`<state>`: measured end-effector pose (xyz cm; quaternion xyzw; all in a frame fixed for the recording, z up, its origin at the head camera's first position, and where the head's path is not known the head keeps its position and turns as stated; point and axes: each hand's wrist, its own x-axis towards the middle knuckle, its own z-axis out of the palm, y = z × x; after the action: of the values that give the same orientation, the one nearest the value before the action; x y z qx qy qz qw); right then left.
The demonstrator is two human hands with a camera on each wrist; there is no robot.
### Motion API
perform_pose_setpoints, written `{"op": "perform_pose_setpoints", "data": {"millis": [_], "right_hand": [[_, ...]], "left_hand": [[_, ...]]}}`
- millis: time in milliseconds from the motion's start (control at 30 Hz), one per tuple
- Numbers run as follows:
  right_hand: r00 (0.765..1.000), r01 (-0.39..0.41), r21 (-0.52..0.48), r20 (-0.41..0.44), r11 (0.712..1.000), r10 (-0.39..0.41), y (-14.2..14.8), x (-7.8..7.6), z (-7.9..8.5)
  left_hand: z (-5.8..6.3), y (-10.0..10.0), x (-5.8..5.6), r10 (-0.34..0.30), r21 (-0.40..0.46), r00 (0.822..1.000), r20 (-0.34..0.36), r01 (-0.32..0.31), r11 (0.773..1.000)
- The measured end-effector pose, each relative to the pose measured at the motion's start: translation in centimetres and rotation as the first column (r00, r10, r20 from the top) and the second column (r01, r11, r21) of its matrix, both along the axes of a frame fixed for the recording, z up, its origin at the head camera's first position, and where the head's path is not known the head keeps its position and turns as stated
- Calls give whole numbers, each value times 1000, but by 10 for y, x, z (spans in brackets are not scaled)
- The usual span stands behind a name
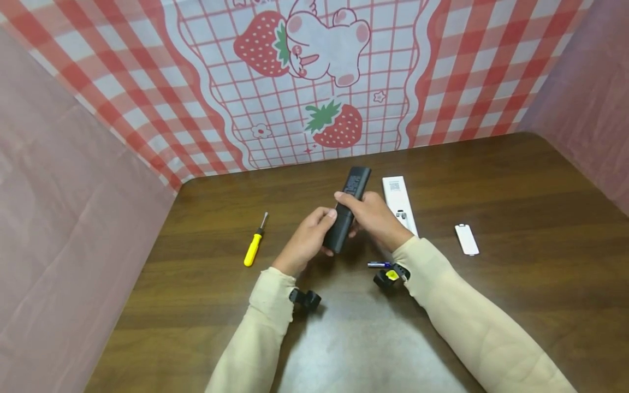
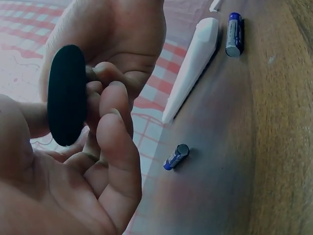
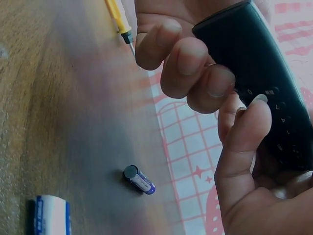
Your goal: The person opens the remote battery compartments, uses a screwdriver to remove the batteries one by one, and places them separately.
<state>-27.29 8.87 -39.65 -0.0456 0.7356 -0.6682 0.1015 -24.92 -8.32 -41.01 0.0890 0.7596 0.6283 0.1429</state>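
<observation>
Black, smooth and oblong, the remote (image 1: pixel 340 225) is pinched by the left hand (image 1: pixel 306 237) and right hand (image 1: pixel 377 216). Beside the right hand lies a slim white remote (image 1: pixel 397 197), partly hidden; below that hand, a shiny battery (image 1: pixel 377 265), one end covered.

Blk remote (image 1: pixel 345 215) tops brn wood-grain counter (image 1: pixel 521 196); yel./blk screwdriver (image 1: pixel 254 244) l. of remote, wht cover (image 1: pixel 467 240) r. of it, red-&-wht check cloth (image 1: pixel 457 82) w/ strawberry print behind.

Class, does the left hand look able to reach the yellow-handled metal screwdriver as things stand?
Probably yes, though the left hand would need to release the long black remote control it grips; on the brown wooden table, nothing visibly blocks the screwdriver.
</observation>
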Motion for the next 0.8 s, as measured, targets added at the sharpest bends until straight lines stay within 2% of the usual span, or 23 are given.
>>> {"op": "perform_pose_setpoints", "data": {"millis": [100,267,500,800], "right_hand": [[1000,5,-1,-1,1000,-5,0,0,1],[1000,3,27,-16,1000,-3,-2,1,2],[1000,-2,26,-31,1000,3,-4,5,2],[999,-7,15,-35,1000,8,-2,5,2]], "left_hand": [[-1,-1,0,-14,4,1000,-1,14,1000],[-1,-1,0,-59,29,997,42,58,998],[-4,4,3,5,27,998,60,-7,1000],[-7,10,4,16,48,999,47,-18,999]]}}
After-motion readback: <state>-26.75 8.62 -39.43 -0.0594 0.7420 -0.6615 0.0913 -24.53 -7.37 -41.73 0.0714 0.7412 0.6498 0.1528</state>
